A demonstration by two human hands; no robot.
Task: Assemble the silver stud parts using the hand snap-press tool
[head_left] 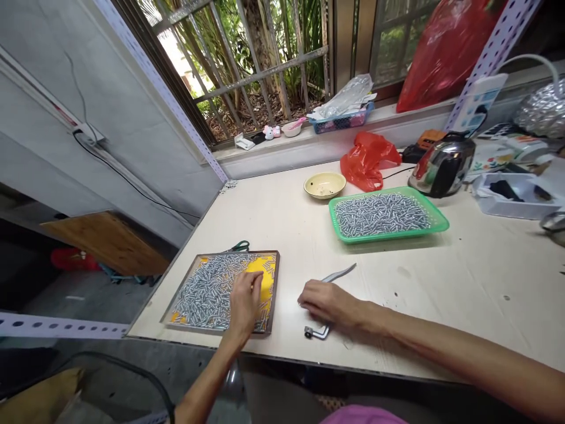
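A brown-rimmed yellow tray (pixel 273 277) lies near the table's front left edge, covered with several small silver metal pieces (pixel 207 291). My left hand (pixel 244 300) rests on this tray with its fingers curled and pinched at the pieces near a bare yellow patch. My right hand (pixel 329 301) lies on the table just right of the tray, fingers bent around metal tweezers (pixel 339 273) whose tip points away to the right. A small metal part (pixel 315 333) lies under the wrist.
A green tray (pixel 439 225) heaped with more silver pieces stands mid-table. Behind it are a yellow bowl (pixel 324 185), a red bag (pixel 366 159), a steel kettle (pixel 442 166) and a white box (pixel 514 200). Green-handled scissors (pixel 239 246) lie behind the yellow tray.
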